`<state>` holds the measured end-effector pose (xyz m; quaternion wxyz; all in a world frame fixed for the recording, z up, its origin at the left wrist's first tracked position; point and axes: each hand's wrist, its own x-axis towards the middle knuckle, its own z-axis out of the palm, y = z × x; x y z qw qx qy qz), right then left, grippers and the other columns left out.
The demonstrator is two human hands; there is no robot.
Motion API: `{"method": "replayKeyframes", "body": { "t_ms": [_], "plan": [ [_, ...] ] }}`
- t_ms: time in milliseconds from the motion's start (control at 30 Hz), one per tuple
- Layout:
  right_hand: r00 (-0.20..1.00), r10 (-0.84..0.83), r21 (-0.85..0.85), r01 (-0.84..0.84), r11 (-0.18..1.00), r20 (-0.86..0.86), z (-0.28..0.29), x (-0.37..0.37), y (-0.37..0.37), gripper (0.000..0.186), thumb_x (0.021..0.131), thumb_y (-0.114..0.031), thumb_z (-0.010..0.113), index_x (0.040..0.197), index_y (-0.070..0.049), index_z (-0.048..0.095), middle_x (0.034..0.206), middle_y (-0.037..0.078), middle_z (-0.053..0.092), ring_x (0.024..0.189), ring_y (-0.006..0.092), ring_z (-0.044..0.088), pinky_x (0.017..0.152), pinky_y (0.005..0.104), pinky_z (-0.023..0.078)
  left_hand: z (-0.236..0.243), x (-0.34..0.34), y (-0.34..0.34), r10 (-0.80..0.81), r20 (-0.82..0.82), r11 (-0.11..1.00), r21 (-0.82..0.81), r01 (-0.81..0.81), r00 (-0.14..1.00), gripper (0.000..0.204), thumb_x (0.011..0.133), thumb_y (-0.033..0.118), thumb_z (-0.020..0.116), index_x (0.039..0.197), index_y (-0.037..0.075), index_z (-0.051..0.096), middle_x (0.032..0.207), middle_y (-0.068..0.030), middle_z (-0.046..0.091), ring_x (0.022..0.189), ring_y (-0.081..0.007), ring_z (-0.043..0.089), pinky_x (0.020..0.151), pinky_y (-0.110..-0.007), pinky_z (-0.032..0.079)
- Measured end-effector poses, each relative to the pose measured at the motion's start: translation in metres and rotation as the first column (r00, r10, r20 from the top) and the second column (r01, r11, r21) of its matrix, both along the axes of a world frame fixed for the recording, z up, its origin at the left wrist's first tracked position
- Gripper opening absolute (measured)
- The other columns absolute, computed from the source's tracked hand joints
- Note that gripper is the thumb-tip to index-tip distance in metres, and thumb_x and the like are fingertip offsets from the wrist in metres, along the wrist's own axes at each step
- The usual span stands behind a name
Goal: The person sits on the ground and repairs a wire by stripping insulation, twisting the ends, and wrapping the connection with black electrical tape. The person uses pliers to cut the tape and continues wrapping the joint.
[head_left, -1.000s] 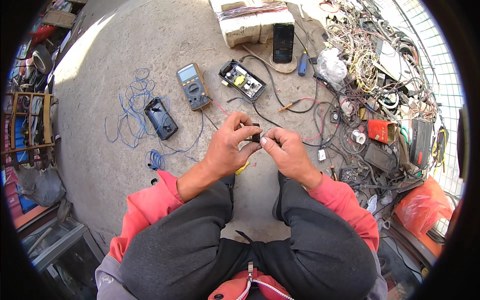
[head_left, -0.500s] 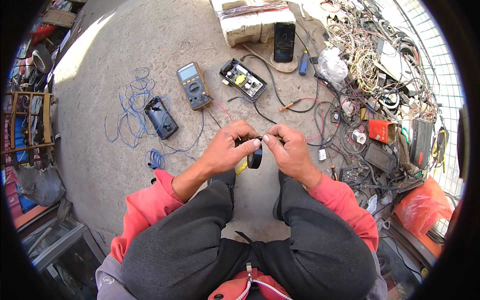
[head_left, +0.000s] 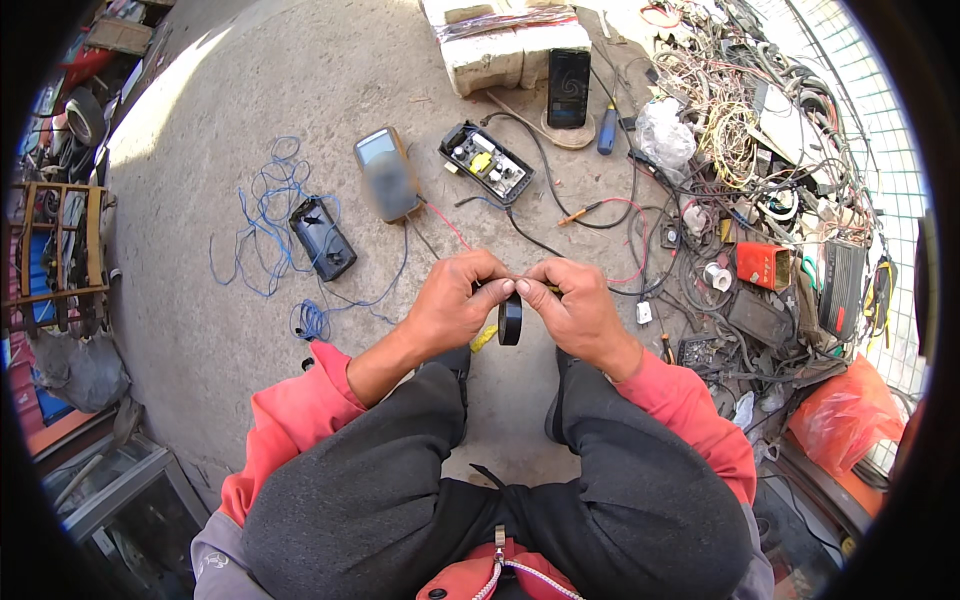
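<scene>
My left hand (head_left: pixel 462 300) and my right hand (head_left: pixel 572 308) meet in front of my knees, both closed in a pinch, thumb tips almost touching. A roll of black electrical tape (head_left: pixel 510 320) hangs on edge just below the thumbs, its strip held between the fingertips. Something thin and yellowish shows by my right fingers; I cannot make out what it is. Beyond my hands lie a multimeter (head_left: pixel 388 178) and an opened black case with a circuit board (head_left: pixel 487 163). Left of the meter is an empty black case half (head_left: pixel 322 238).
Tangled blue wire (head_left: pixel 262 215) lies at the left. A phone (head_left: pixel 568 88) leans upright near a white foam block (head_left: pixel 510 58), with a blue-handled screwdriver (head_left: pixel 607 128) beside it. Heaped cables and scrap (head_left: pixel 750 140) fill the right side, near a red box (head_left: pixel 763 264).
The tape roll has dropped slightly and turned between my hands. My thumbs have come closer together.
</scene>
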<state>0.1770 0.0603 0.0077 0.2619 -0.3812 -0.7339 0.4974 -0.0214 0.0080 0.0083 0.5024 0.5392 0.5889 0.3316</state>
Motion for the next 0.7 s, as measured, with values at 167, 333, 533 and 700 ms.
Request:
{"method": "replayKeyframes", "body": {
  "t_ms": [167,333,533,700],
  "plan": [
    [0.997,-0.056,-0.088,0.060,0.994,0.046,0.006,-0.002,0.000,0.019,0.093,-0.015,0.071,0.089,0.003,0.068,0.074,0.018,0.068,0.066,0.0293,0.067,0.060,0.0381,0.049,-0.009,-0.002,-0.003,0.016,0.118,0.997,-0.071,-0.007,0.993,0.015,0.095,0.005,0.066,0.107,-0.002,0.068,0.100,-0.0122,0.072,0.087,-0.0160,0.067,0.075,-0.032,0.053],
    [0.995,-0.074,-0.152,0.083,0.985,0.064,0.003,0.001,-0.001,0.019,0.094,-0.015,0.069,0.089,0.004,0.067,0.072,0.017,0.066,0.063,0.0250,0.063,0.059,0.0366,0.047,-0.015,-0.002,-0.001,0.040,0.349,0.999,-0.035,-0.030,0.936,0.021,0.096,-0.003,0.057,0.116,-0.001,0.060,0.101,-0.0068,0.068,0.089,-0.0136,0.065,0.079,-0.031,0.054],
    [0.993,-0.106,-0.158,0.114,0.981,0.057,0.001,0.000,0.000,0.020,0.094,-0.016,0.069,0.089,0.003,0.067,0.070,0.014,0.065,0.063,0.0193,0.061,0.059,0.0351,0.047,-0.001,-0.003,0.000,-0.022,0.415,0.994,-0.091,0.066,0.910,0.022,0.092,-0.006,0.055,0.112,0.001,0.062,0.097,-0.0008,0.064,0.089,-0.0070,0.061,0.080,-0.026,0.052],
    [0.992,-0.108,-0.169,0.117,0.979,0.060,-0.004,0.002,-0.001,0.020,0.094,-0.016,0.069,0.089,0.003,0.068,0.070,0.013,0.065,0.063,0.0170,0.059,0.059,0.0342,0.046,-0.004,-0.005,-0.001,-0.008,0.403,0.992,-0.110,0.057,0.915,0.019,0.091,-0.002,0.061,0.110,0.001,0.063,0.097,-0.0008,0.064,0.088,-0.0076,0.060,0.080,-0.026,0.051]
  ]
}}
